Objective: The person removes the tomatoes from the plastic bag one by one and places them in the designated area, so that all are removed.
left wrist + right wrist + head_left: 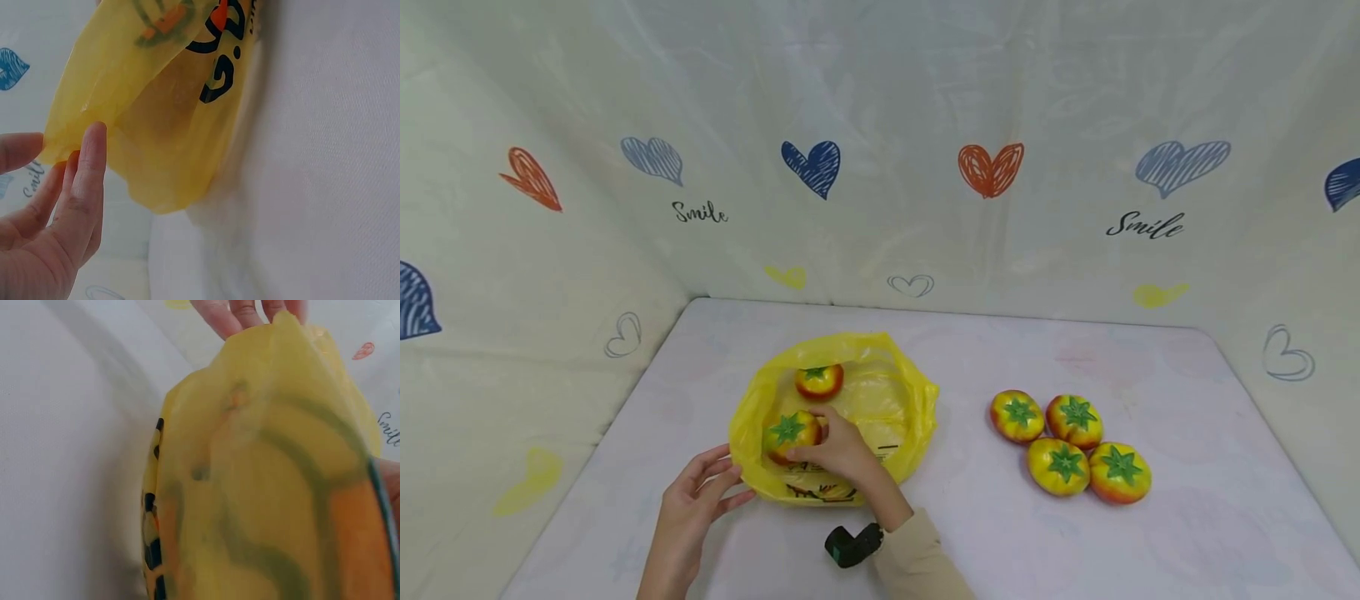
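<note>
A yellow plastic bag (917,392) lies on the table with its mouth spread wide. My left hand (697,492) holds its left rim between thumb and fingers, as the left wrist view of the bag (175,119) also shows. Inside it, my right hand (837,446) grips a yellow-red tomato (790,431) with a star-shaped green top, thumb on the near side and fingers on the far side. Another tomato (820,383) sits farther back in the bag. The bag wall (250,462) hides the right hand's grip in the right wrist view.
To the right of the bag, several matching tomatoes (1064,467) sit in a tight cluster on the white table (970,533). A pale curtain (895,100) printed with hearts stands behind the table and along its sides. A black strap piece (853,546) juts from the right wrist.
</note>
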`<state>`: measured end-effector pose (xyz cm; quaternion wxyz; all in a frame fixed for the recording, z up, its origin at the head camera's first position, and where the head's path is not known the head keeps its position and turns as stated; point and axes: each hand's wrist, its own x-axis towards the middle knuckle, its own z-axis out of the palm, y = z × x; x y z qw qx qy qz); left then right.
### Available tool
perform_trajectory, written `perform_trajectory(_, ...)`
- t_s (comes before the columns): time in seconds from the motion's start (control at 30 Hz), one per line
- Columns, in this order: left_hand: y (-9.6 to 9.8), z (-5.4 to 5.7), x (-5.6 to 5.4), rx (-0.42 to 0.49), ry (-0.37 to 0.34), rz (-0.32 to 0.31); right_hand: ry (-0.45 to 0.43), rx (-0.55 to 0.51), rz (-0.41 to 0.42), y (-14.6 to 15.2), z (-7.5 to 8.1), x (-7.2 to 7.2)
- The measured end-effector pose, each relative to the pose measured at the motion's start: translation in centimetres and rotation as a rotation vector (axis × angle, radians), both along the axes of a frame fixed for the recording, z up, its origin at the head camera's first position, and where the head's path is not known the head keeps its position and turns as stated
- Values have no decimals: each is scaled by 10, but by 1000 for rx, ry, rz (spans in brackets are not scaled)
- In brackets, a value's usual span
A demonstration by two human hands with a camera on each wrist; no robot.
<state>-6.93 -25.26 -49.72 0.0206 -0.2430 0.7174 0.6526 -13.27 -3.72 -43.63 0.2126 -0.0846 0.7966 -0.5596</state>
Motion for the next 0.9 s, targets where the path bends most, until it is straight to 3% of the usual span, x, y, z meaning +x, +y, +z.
perform_trajectory(0.3, 2, 2, 0, 1, -14, 15, 25, -45, -29, 24, 10, 3)
perform_trajectory(0.5, 3, 2, -1, -5, -33, 19, 59, -78, -38, 43, 24, 11)
perform_trajectory(0.9, 3, 2, -2, -9, -36, 22, 111, -196, -28, 75, 38, 28)
